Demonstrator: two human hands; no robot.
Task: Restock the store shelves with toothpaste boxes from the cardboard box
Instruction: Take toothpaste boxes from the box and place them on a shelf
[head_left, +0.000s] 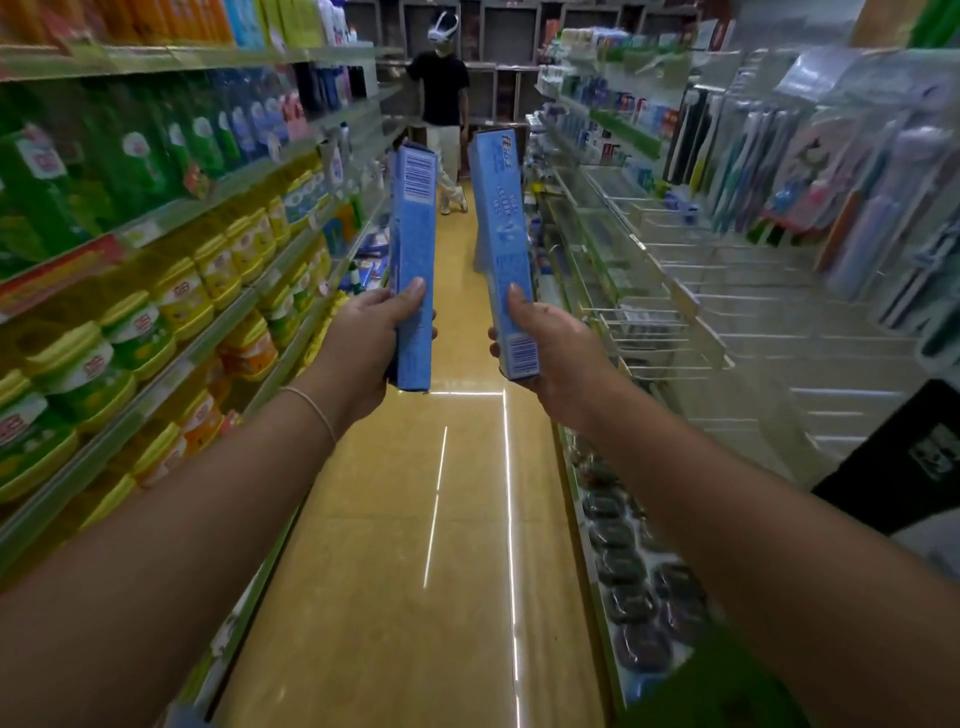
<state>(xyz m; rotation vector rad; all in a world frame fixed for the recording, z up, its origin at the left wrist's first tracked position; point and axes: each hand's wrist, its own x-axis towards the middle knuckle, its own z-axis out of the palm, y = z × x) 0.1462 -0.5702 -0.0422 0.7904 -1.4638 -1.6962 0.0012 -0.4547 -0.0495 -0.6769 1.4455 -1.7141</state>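
Blue toothpaste boxes fill both hands, one each, held out over the aisle floor (467, 519) with arms stretched forward. The left hand (374, 338) grips the lower part of the left toothpaste box (413, 249), thumb laid on its near face and fingers wrapped behind; this box stands nearly upright, a barcode near its top end. The right hand (550, 353) clamps the lower part of the right toothpaste box (501, 234) the same way, thumb on the front face; that box tilts slightly, top leaning left, with a barcode near its bottom end and white lettering at the top. The two boxes are apart, a gap of floor showing between them.

Yellow-tan tiles run down the aisle with bright strip reflections. On the left, shelves (156, 374) carry green bottles above and yellow-lidded tubs (135, 332) lower down. On the right, wire shelf racks (675, 291) sit beneath hanging toothbrush packs (769, 156), and dark round packages (628, 571) line the bottom shelf. At the far end of the aisle a person in a black shirt (441, 93) stands wearing a head-mounted device
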